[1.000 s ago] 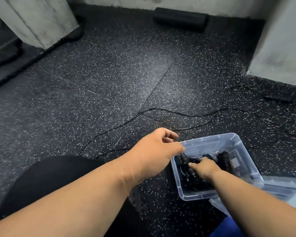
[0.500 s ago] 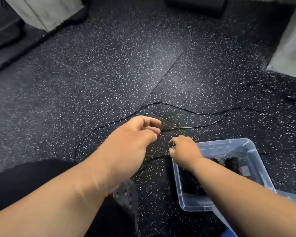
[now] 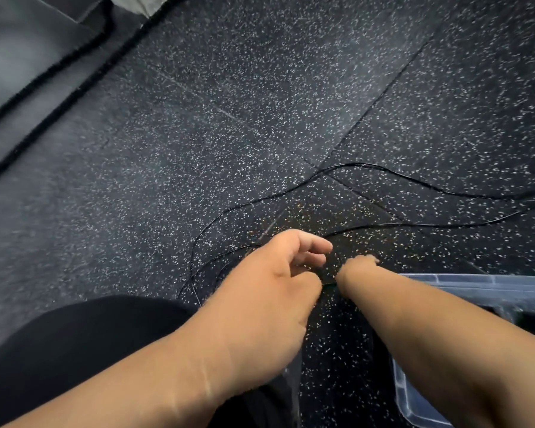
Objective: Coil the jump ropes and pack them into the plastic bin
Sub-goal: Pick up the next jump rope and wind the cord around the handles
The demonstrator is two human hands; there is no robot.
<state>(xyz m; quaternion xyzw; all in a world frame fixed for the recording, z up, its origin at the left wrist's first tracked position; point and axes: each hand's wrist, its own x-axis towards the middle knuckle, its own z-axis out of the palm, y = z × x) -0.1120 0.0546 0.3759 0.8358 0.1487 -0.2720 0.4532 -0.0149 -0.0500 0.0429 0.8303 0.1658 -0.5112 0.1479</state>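
Head view: speckled black rubber floor (image 3: 260, 125) under thin jump rope (image 3: 414, 183); left hand (image 3: 278, 273) loosely curled, right hand's (image 3: 357, 265) grip unclear.

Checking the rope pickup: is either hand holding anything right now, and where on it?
Cannot tell: both the left hand and right hand reach down at the black jump rope on the floor; no grip shows.

No text, label, brand, number or sign can be read anywhere in the frame.
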